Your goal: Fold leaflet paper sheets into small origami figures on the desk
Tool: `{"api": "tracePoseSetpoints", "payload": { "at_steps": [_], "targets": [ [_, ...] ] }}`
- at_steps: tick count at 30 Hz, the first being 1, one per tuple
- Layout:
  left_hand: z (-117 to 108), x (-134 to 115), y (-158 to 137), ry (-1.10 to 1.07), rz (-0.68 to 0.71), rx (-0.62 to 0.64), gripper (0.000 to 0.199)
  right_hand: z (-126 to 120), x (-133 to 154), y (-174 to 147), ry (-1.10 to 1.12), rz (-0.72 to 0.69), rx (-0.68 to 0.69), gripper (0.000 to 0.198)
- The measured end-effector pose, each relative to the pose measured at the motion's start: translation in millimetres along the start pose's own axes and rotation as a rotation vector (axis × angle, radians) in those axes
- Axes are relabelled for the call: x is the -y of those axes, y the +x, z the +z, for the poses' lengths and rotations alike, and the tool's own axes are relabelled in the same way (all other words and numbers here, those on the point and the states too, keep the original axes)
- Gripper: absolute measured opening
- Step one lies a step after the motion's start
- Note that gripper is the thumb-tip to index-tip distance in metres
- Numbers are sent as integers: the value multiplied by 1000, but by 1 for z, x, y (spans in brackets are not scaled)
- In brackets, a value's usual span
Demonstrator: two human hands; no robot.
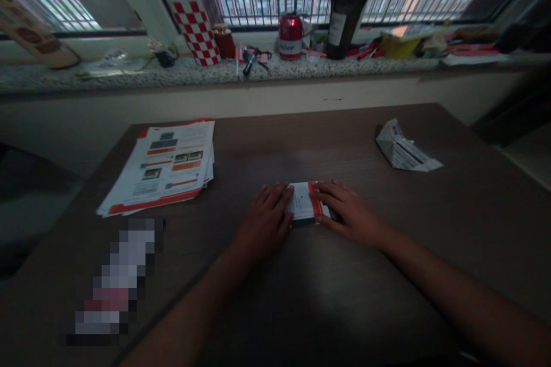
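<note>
A small folded paper (pixel 302 202), white with an orange-red band and a dark lower edge, lies on the table in front of me. My left hand (pixel 270 213) rests at its left edge, fingers stretched out over the tabletop and the paper's side. Across the orange-red band, the fingertips of my right hand (pixel 346 211) lie on the paper's right part with the fingers apart. Neither hand grips it. Some of the paper's edges are hidden under my fingers.
A stack of printed sheets (pixel 172 166) lies at the table's left, above a pixelated object (pixel 116 281). A folded paper shape (pixel 404 149) stands at the back right. Along the windowsill (pixel 172 77) are a checkered bottle (pixel 198 31), a red can (pixel 290 37) and a dark bag (pixel 344 20).
</note>
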State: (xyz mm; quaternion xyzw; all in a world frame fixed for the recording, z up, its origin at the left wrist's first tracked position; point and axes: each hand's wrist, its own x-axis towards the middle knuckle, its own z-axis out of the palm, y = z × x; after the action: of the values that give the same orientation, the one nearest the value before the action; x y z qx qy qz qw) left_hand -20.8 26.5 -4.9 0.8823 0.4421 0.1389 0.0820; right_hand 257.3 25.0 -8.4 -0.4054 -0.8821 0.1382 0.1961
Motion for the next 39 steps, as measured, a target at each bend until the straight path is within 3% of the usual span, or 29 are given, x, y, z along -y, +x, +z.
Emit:
{"api": "tracePoseSetpoints", "payload": {
  "at_steps": [4,8,17,27,39],
  "targets": [
    [-6,-2,-2,-65,65,7,46,-1,2,0,-25,1,17,56],
    [-9,-4,-4,-101,103,48,51,-2,3,0,-34,2,15,60],
    [-3,1,-5,-87,105,15,37,-4,1,-5,-4,-29,19,68],
    [-4,1,-4,-102,137,-19,34,-6,-6,-4,97,-72,-26,34],
    [-5,5,-3,-113,185,-4,27,-7,-9,-5,90,-88,-23,40]
  ]
}}
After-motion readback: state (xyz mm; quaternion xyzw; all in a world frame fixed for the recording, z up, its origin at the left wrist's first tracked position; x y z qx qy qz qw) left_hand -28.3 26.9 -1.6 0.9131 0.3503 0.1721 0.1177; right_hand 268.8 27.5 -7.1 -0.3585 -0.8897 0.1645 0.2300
